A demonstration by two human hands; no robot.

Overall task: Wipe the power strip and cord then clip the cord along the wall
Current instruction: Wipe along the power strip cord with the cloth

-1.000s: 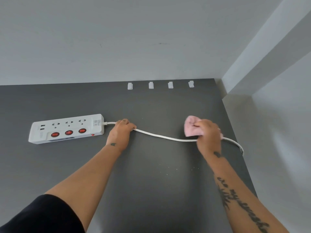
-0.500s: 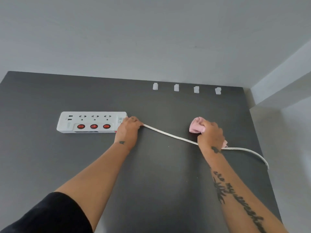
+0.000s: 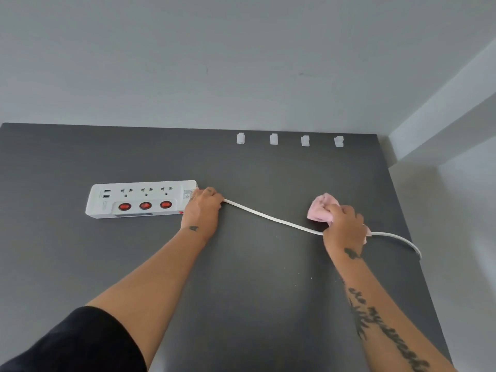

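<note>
A white power strip (image 3: 139, 198) with three red switches lies on the dark grey table (image 3: 241, 291) at the left. Its white cord (image 3: 273, 219) runs right and curves off the table's right edge. My left hand (image 3: 202, 208) is closed on the cord right beside the strip. My right hand (image 3: 345, 224) grips a pink cloth (image 3: 320, 209) wrapped around the cord farther right. Several white cord clips (image 3: 273, 139) stand in a row along the table's back edge, at the foot of the wall.
A pale grey wall (image 3: 241, 63) rises behind the table. A white ledge and side wall (image 3: 442, 146) close off the right side. The table's right edge drops away next to my right forearm.
The camera view has shifted a little. My right hand with the cloth stays wrapped on the cord at about the same spot; my left hand still pins the cord by the strip.
</note>
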